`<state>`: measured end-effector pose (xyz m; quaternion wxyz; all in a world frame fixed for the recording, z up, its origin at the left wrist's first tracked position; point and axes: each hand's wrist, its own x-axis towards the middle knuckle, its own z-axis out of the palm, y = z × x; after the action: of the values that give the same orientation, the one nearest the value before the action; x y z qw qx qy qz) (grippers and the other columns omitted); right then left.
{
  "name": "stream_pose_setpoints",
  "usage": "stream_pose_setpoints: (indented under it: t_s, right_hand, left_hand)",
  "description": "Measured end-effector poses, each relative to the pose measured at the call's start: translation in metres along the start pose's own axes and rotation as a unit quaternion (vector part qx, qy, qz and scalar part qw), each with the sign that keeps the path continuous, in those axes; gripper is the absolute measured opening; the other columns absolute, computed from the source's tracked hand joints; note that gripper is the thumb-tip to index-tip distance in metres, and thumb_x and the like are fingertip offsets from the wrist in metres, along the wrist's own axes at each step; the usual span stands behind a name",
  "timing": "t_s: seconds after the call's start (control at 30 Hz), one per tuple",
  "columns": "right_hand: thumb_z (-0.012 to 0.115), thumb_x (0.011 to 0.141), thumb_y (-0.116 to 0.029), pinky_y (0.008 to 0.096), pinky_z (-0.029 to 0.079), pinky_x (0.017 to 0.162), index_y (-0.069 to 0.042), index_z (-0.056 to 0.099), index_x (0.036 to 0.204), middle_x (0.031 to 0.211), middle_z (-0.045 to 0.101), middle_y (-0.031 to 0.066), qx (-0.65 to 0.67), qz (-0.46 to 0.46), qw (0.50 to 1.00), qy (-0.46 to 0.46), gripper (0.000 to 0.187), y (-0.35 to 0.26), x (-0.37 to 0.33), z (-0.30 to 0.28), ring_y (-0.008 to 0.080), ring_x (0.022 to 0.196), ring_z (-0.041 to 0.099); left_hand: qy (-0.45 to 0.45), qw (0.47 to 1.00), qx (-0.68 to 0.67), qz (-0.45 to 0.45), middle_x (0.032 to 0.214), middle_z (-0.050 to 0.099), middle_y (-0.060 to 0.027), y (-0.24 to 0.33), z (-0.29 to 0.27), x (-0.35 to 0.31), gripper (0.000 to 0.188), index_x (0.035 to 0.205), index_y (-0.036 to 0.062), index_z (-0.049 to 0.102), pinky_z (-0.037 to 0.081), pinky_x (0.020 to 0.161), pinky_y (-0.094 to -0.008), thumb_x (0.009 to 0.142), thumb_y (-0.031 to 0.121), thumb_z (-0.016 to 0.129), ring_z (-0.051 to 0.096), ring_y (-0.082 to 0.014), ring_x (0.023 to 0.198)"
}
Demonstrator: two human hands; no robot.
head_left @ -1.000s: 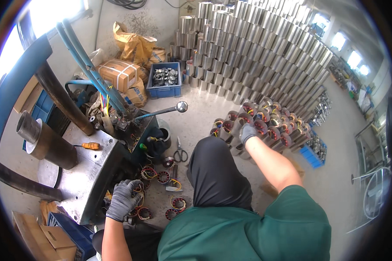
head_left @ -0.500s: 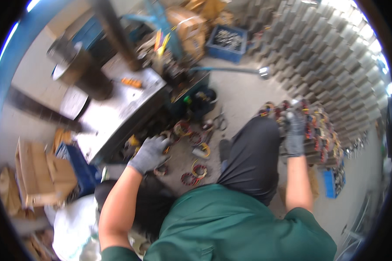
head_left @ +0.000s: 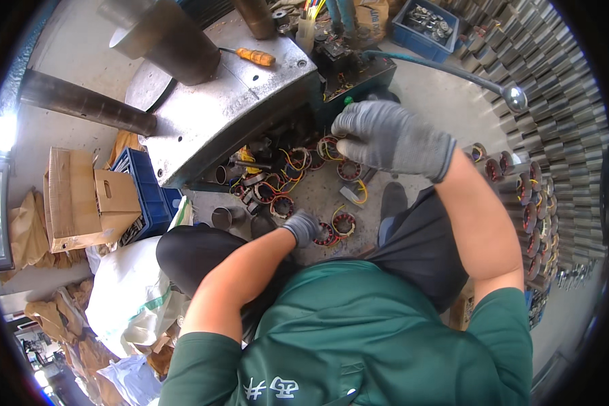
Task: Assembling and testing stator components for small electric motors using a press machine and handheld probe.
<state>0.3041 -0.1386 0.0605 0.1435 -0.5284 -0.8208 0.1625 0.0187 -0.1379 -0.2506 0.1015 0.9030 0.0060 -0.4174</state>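
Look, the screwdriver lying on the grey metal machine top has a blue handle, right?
Not quite. The screwdriver does lie on the grey metal machine top, but its handle is orange, not blue. The head view shows it near the top of the picture, beside the dark cylinder.

Motor workshop: steel press bench (head_left: 237, 101), wound stators (head_left: 521, 196), metal tubes (head_left: 561, 88).

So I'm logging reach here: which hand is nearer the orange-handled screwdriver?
Right. The right hand hovers just below and right of the orange-handled screwdriver; the left hand sits lower, by the floor coils.
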Motion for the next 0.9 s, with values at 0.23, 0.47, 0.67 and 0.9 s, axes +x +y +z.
stream_pose_setpoints:
  t_s: [0.23, 0.47, 0.67, 0.9]
  right_hand:
    - [0.073, 0.087, -0.008, 0.0442, 0.059, 0.096, -0.003, 0.074, 0.118, 0.118, 0.072, 0.0190, 0.022, -0.052, 0.998, -0.001, 0.032, 0.018, 0.019, 0.037, 0.0386, 0.108, 0.071]
    - [0.069, 0.080, 0.005, 0.0398, 0.059, 0.101, -0.001, 0.074, 0.119, 0.125, 0.071, 0.0166, 0.075, -0.024, 0.996, 0.034, 0.040, 0.028, 0.033, 0.050, 0.0357, 0.115, 0.071]
    - [0.069, 0.089, -0.011, 0.0428, 0.060, 0.097, 0.000, 0.074, 0.122, 0.120, 0.071, 0.0178, 0.020, -0.015, 0.999, -0.047, 0.034, 0.021, 0.034, 0.064, 0.0362, 0.110, 0.071]
    - [0.071, 0.092, -0.018, 0.0457, 0.059, 0.093, -0.002, 0.074, 0.119, 0.105, 0.074, 0.0183, -0.001, -0.027, 0.990, -0.138, 0.032, 0.018, 0.032, 0.069, 0.0367, 0.103, 0.072]
  left_hand:
    - [0.143, 0.989, -0.032, 0.021, 0.113, 0.076, -0.0209, 0.041, 0.044, 0.075, 0.030, 0.127, 0.0060, 0.069, 0.061, 0.077, -0.0518, 0.100, 0.013, 0.059, 0.077, -0.0402, 0.094]
    - [0.127, 0.984, -0.127, 0.018, 0.129, 0.071, -0.0192, 0.034, 0.055, 0.096, 0.041, 0.142, 0.0120, 0.063, 0.063, 0.076, -0.0531, 0.103, 0.020, 0.059, 0.078, -0.0400, 0.089]
    - [0.090, 0.996, -0.016, -0.004, 0.134, 0.075, -0.0132, 0.018, 0.066, 0.120, 0.043, 0.145, 0.0103, 0.064, 0.063, 0.091, -0.0507, 0.105, 0.027, 0.061, 0.076, -0.0347, 0.114]
    - [0.241, 0.950, -0.123, -0.154, 0.125, 0.076, -0.0200, -0.026, 0.112, 0.150, 0.060, 0.144, 0.0078, 0.063, 0.062, 0.092, -0.0517, 0.090, 0.030, 0.079, 0.075, -0.0390, 0.113]
